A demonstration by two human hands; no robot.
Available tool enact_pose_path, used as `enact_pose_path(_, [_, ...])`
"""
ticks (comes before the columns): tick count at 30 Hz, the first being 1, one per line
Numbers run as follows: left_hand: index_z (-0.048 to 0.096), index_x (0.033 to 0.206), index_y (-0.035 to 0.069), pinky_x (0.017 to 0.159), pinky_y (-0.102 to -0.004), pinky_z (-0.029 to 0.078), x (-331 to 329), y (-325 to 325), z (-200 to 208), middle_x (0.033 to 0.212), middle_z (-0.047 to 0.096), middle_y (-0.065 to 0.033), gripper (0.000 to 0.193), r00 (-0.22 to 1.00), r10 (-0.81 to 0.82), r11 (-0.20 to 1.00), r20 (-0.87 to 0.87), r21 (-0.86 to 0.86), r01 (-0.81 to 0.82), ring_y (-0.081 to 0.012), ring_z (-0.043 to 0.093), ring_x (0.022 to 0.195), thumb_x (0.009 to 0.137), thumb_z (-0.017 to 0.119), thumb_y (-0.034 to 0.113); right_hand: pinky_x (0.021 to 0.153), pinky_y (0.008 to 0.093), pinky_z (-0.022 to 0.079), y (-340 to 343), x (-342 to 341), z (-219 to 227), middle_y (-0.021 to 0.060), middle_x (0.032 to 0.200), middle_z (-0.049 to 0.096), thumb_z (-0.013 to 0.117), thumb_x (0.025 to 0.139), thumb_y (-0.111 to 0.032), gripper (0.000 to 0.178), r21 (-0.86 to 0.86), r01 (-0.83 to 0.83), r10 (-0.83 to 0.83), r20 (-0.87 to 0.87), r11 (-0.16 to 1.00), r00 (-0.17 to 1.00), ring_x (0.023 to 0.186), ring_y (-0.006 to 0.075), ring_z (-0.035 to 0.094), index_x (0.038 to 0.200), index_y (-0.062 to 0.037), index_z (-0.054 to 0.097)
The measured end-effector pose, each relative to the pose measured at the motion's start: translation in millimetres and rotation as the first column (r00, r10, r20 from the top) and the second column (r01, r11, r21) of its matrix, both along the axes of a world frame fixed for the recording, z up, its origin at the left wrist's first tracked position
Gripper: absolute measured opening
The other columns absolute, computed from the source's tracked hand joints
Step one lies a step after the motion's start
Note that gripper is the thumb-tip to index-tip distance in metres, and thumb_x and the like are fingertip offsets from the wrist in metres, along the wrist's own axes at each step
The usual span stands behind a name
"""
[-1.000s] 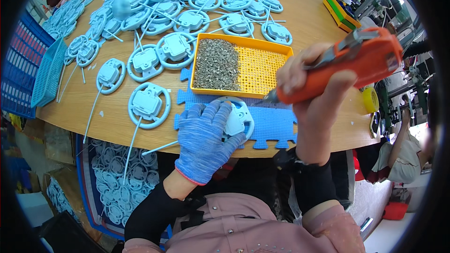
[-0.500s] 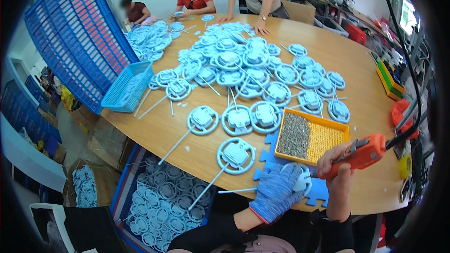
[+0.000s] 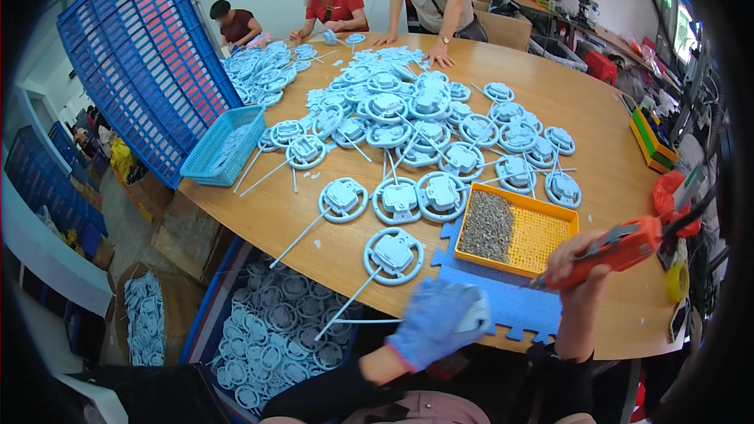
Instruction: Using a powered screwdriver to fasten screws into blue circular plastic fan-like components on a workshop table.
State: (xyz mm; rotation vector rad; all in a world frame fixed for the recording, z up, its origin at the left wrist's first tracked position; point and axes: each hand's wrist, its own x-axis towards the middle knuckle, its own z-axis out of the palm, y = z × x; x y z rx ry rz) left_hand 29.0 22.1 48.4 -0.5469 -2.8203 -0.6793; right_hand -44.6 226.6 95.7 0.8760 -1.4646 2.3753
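At near edge of table point(image 3: 259, 204), left hand point(image 3: 432, 322) had just drawn its gripped blue wheel point(image 3: 476, 312) away from orange driver point(image 3: 620, 250), gripped by right hand point(image 3: 581, 286); they stood apart.

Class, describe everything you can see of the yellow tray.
The yellow tray is shallow and roughly rectangular, with low walls and a gridded floor; it looks like plastic. Small metallic-looking pieces heap across its left part, leaving the grid bare on the right. It lies flat on the table, at least partly over the blue mat. The tip of the orange tool shows by its near right corner; whether they touch is unclear.
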Motion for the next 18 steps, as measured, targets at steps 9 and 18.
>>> enact_pose_path(9, [0.055,0.112,0.002,0.087,-0.0498,0.040,80.0,-119.8,-3.5,0.106,0.055,-0.0184,0.055,0.969,0.243,0.885,0.044,-0.420,-0.203,-0.0369,0.051,0.103,0.068,0.075,0.027,0.059,0.0290,0.042,55.7,-57.6,-26.2,0.0061,0.072,0.053,0.064,0.082,-0.055,0.054,0.019,0.276,-0.277,0.079,0.961,0.958,0.063,0.0152,0.050,0.101,-0.0064,0.049])
enact_pose_path(18, [0.046,0.132,0.002,0.097,-0.0440,0.039,-52.0,-91.2,-37.2,0.122,0.053,-0.0193,0.079,0.913,0.346,0.915,-0.218,-0.138,-0.379,-0.0350,0.051,0.110,0.063,0.080,0.022,0.060,0.0299,0.041,49.7,-75.7,-44.7,0.0054,0.068,0.053,0.065,0.083,-0.051,0.049,0.043,0.311,-0.314,0.083,0.949,0.946,0.061,0.0158,0.050,0.096,-0.0062,0.050])
